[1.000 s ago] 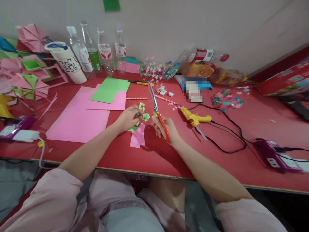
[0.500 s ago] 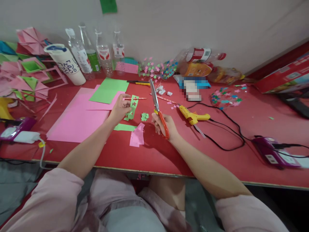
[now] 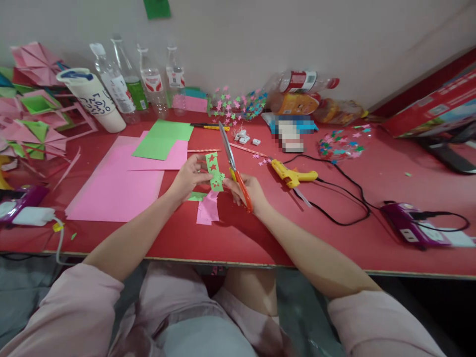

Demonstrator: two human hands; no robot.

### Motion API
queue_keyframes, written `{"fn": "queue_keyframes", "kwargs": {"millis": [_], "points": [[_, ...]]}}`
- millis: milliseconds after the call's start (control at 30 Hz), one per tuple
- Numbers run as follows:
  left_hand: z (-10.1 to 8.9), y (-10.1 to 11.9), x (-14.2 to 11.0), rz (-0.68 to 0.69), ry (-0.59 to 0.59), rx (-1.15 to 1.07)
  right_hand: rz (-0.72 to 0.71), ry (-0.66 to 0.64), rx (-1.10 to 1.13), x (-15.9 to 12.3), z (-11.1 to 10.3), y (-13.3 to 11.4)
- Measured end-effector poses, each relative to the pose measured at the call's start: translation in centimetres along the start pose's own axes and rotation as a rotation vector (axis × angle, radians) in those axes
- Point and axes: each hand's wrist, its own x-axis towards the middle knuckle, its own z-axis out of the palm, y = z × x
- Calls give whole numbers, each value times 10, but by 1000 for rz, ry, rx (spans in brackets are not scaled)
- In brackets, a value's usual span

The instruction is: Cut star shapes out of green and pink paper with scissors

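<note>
A strip of green paper point(image 3: 213, 166) with star-shaped holes is pinched in my left hand point(image 3: 191, 173), held up over the red table. My right hand point(image 3: 243, 191) grips a pair of scissors point(image 3: 241, 183) with red handles; the blades point away from me and up, and look nearly closed. Its fingertips come close to the strip's right edge; whether they touch it I cannot tell. A small pile of green paper stars point(image 3: 222, 177) shows partly behind the strip. Below lie a pink paper scrap point(image 3: 208, 208) and another green strip point(image 3: 197, 197).
Pink sheets point(image 3: 111, 188) and a green sheet point(image 3: 163, 139) lie at the left. To the right are a yellow glue gun point(image 3: 292, 173), its black cable and a purple power strip point(image 3: 411, 225). Bottles point(image 3: 152, 84) and a white cup point(image 3: 92, 101) stand by the wall.
My left hand has lifted the green strip and moved it right, toward the scissors. My right hand has come closer to the strip, still holding the scissors. The view has shifted slightly.
</note>
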Motion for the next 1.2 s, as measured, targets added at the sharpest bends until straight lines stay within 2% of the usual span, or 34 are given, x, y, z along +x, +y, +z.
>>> {"fn": "queue_keyframes", "kwargs": {"millis": [233, 400, 533, 733, 833, 933, 1033, 1200], "points": [[7, -1, -8, -114, -118, -35, -28, 39, -43, -5, 3, -5], [4, 2, -7, -189, -188, 53, -64, 33, 5, -5, 1, -6], [1, 6, -7, -238, -246, 95, -34, 29, -67, -5, 1, -5], [-1, 8, -5, -217, -275, 303, -55, 10, -114, -6, 0, -4], [-3, 7, -2, -132, -188, 261, -90, -1, -91, -8, -2, -7], [-7, 9, 2, 24, 26, 106, -74, -32, -129, -11, -5, -11], [-12, 11, 7, 174, 209, -54, -75, -101, -262, -12, -6, -12], [-18, 14, 9, 288, 339, -167, -111, -210, -573, -10, -6, -7]]}}
